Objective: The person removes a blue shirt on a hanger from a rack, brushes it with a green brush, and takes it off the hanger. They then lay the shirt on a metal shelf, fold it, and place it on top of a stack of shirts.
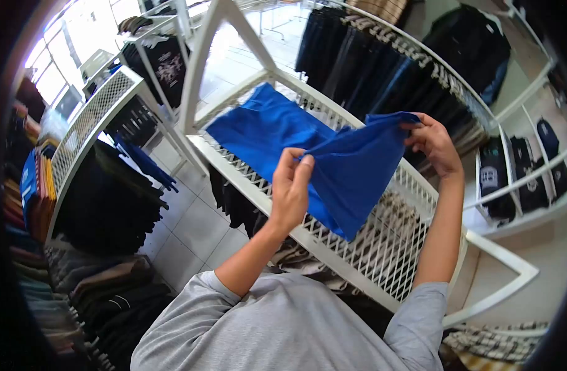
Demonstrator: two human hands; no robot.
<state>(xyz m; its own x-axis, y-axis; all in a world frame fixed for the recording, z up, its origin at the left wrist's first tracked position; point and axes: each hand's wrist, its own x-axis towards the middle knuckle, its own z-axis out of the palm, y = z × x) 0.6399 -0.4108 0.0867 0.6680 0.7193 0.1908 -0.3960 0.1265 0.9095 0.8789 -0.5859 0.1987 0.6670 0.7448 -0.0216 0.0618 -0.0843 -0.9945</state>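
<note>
A blue cloth garment lies partly on the white metal mesh shelf, its far left part flat on the mesh. Its near right part is lifted and folded over. My left hand pinches one edge of the raised cloth between thumb and fingers, near the middle of the garment. At the upper right, my right hand grips the opposite corner of the raised part, holding it above the mesh. Between the two hands the cloth edge is stretched.
Dark trousers hang on a rail behind the shelf. Folded dark items sit in white compartments at the right. Another mesh-topped rack with dark clothes stands at the left, beyond the tiled floor. White frame bars rise at the shelf's ends.
</note>
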